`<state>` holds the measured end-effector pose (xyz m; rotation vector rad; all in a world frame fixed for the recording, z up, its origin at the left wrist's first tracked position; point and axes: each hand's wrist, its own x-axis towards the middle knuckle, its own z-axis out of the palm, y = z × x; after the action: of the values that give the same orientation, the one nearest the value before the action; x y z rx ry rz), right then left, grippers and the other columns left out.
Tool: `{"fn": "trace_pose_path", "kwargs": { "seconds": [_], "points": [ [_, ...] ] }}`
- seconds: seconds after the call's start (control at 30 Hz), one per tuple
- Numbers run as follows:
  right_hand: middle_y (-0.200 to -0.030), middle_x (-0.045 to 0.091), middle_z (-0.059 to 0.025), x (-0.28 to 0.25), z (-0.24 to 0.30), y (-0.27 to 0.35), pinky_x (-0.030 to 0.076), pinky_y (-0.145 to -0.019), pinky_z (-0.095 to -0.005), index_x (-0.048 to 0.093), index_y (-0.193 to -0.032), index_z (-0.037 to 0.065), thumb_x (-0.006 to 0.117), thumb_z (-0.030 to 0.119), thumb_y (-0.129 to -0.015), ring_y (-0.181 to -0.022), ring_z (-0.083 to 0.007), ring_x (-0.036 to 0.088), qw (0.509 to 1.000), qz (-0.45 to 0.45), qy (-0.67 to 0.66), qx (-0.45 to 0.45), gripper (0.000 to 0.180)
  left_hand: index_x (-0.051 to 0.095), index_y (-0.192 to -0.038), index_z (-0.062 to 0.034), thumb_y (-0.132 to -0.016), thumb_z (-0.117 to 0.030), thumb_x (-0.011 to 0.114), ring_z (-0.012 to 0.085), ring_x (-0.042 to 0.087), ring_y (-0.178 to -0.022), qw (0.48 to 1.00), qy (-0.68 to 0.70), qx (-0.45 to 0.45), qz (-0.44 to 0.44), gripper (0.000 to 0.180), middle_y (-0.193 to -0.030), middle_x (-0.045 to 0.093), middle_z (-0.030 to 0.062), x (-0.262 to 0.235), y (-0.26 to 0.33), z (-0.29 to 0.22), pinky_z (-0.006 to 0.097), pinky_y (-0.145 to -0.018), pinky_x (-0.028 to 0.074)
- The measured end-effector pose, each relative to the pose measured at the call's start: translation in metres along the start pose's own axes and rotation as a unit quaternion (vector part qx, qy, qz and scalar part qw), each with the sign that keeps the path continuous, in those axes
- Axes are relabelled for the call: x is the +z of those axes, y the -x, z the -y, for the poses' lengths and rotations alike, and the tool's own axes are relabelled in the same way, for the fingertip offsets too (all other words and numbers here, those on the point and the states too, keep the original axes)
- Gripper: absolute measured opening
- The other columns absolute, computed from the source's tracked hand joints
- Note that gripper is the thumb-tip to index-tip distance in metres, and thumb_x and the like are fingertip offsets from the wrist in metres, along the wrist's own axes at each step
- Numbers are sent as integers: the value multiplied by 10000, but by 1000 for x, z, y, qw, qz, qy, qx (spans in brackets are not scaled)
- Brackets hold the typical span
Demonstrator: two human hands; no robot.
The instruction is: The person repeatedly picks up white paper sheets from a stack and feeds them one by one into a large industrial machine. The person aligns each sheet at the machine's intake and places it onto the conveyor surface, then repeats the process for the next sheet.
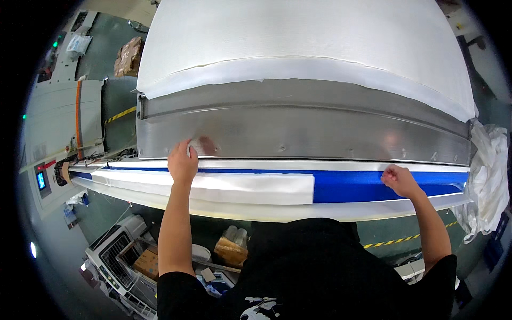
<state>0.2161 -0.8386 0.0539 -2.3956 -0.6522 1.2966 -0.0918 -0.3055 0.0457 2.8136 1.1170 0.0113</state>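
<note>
A wide white fabric sheet (304, 48) lies over a long machine, its thick front edge hanging above a curved metal panel (298, 128). Below the panel runs a blue band (362, 184). A folded white cloth strip (234, 188) covers the band's left part. My left hand (182, 160) rests at the panel's lower edge, fingers curled on the upper edge of this strip. My right hand (400, 180) is closed on the blue band near its right end, pinching something thin that I cannot make out.
A heap of white fabric (488, 176) hangs at the machine's right end. A grey control unit with a small blue screen (41, 180) stands at the left. Below are a wire cart with cardboard boxes (141, 264), a bagged item (232, 250) and yellow-black floor tape (405, 240).
</note>
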Motion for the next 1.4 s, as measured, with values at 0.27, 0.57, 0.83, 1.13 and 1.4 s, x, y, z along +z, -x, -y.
{"fn": "trace_pose_path", "kwargs": {
  "seconds": [0.27,0.57,0.83,1.13,1.4],
  "points": [
    [-799,660,-134,15,155,-102,494,-664,-402,608,-913,70,574,272,-835,-725,-325,631,987,3,88,-136,219,545,-1164,-87,-791,-158,595,337,541,-1012,984,12,108,-141,383,-1136,562,138,18,-60,24,437,-852,435],
    [-805,622,-147,48,436,-247,461,-677,-442,583,-873,77,531,234,-843,-755,-346,597,908,-79,142,-387,168,537,-1146,-48,-840,-253,548,319,455,-1173,981,62,50,-175,369,-1211,509,142,43,-109,38,455,-1025,319],
    [-727,646,-110,92,590,-356,481,-639,-334,621,-850,32,598,175,-796,-657,-237,617,881,-102,74,-455,155,539,-1156,-42,-829,-263,551,312,464,-1175,980,108,26,-165,395,-1214,509,142,44,-108,42,454,-1026,321],
    [-752,669,-65,97,606,-372,493,-657,-339,652,-825,82,600,219,-777,-689,-223,631,897,-115,109,-413,154,517,-1183,-58,-836,-235,550,317,452,-1180,978,142,20,-153,391,-1237,496,137,45,-109,43,463,-1022,312],
    [-780,671,-60,98,603,-375,498,-677,-398,653,-798,132,579,252,-767,-742,-276,637,892,-152,116,-409,144,444,-1292,-57,-833,-173,528,315,432,-1204,953,75,15,-293,481,-1292,459,161,21,-171,86,463,-1029,287]
  ]
}}
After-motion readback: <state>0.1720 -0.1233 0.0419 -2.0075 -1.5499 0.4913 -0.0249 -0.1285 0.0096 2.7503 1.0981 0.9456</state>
